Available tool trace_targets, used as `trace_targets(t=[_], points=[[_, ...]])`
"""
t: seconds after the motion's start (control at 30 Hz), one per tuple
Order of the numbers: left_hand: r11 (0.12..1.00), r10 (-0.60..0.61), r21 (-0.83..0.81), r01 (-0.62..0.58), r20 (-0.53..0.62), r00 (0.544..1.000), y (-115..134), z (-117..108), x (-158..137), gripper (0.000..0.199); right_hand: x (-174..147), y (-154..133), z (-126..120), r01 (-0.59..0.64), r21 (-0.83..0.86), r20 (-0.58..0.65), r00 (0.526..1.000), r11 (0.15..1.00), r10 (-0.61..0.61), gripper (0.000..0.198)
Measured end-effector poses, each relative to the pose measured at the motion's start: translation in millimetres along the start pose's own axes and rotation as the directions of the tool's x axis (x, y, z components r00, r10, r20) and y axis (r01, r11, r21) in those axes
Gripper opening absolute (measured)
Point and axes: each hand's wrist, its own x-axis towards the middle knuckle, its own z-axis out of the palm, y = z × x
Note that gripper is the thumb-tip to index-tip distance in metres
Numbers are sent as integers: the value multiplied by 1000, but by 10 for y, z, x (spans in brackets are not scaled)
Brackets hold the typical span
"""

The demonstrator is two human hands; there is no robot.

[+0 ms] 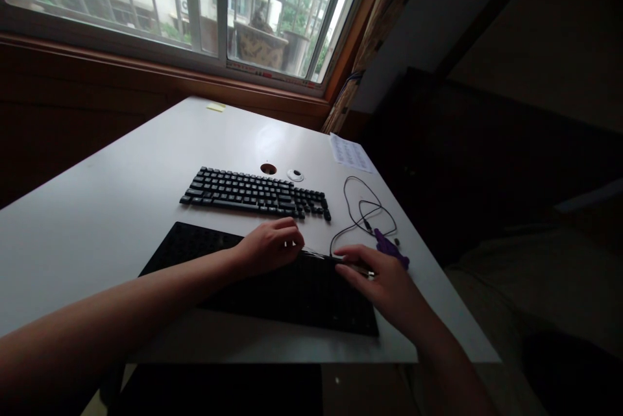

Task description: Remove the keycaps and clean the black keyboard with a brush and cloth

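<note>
Left hand (267, 246) curled, right hand's (387, 280) thumb and finger slightly parted, grips unclear; both meet the far edge of the left-to-right, flat black rectangular keyboard base (287, 296).

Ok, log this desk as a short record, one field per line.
Left hand: fingers at the far edge of a black board; grip unclear
Right hand: fingers at the same edge, farther right
Beyond board: black keys in rows
Right side: looped cable, purple item, printed sheet
Far end: yellow note
Surface: white table
</note>
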Motion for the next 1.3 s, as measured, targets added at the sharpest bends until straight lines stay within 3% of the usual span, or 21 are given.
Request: trace_targets(t=[0.17,0.33,0.43,0.6,0.87,1.1,1.3], points=[[987,157,-56,-149,195,968,91,-32,-28,10,-177,31,177,-14,304,-57,998,952,33,26],[945,323,-73,-317,342,882,206,-64,-46,9,-247,-17,421,96,225,-70,994,970,-82,22],[936,341,-56,-348,388,856,215,-59,-47,9,-351,23,422,61,194,-111,993,979,-40,25],[939,323,-31,-341,415,851,180,-34,-51,10,-626,250,379,-45,38,-237,970,998,53,28],[937,305,19,-348,438,846,174,-8,-66,17,-742,310,546,9,-180,-353,933,984,-73,22],[923,351,13,-384,382,855,175,10,-56,13,-716,257,667,6,-280,-291,953,960,-91,31],[915,369,12,-403,378,849,166,17,-57,13,-686,256,714,-43,-316,-181,983,948,-16,38]])
